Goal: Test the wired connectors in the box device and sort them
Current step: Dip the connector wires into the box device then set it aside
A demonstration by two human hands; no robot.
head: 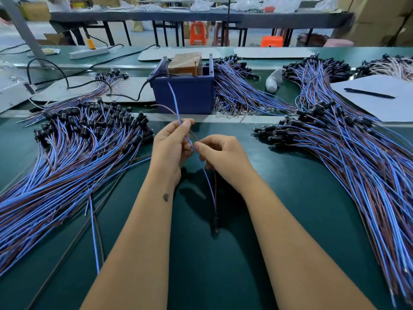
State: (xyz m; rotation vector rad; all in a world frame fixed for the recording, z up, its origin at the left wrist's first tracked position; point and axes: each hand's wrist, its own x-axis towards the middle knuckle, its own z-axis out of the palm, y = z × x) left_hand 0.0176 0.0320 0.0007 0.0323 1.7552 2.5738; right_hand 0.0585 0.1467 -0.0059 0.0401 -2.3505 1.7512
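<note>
Flanking wire piles, blue box ahead

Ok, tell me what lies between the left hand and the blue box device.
Head view: the blue wire the left hand pinches rises to the blue box device; beneath, green mat and a pale strip.

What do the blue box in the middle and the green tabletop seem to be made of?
Blue box: probably molded plastic, with an even matte colour and thin straight walls. Green tabletop: looks like a smooth rubber or vinyl mat, faintly glossy, showing soft reflections; I cannot tell which.
</note>
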